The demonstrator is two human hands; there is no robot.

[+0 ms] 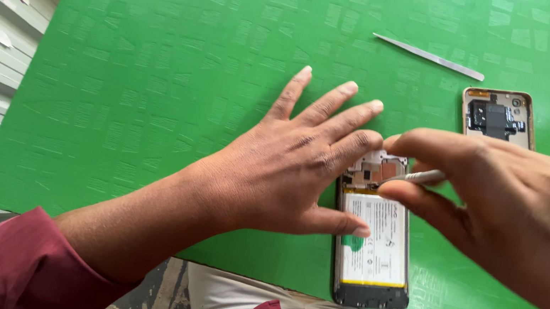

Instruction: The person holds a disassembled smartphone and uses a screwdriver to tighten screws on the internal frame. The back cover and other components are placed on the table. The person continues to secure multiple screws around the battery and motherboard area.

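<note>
The left hand [287, 170] lies flat, fingers spread, pinning the opened black smartphone with its white battery [372, 240] at the green bench's [155, 87] near edge, steadying it while the right hand [497, 207] pinches a slim metal tool [422, 176] over its top.

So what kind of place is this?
Probably a phone repair bench. An opened phone with its battery showing lies on a green table, another phone part and tweezers lie nearby, and the right hand holds a thin tool.
</note>
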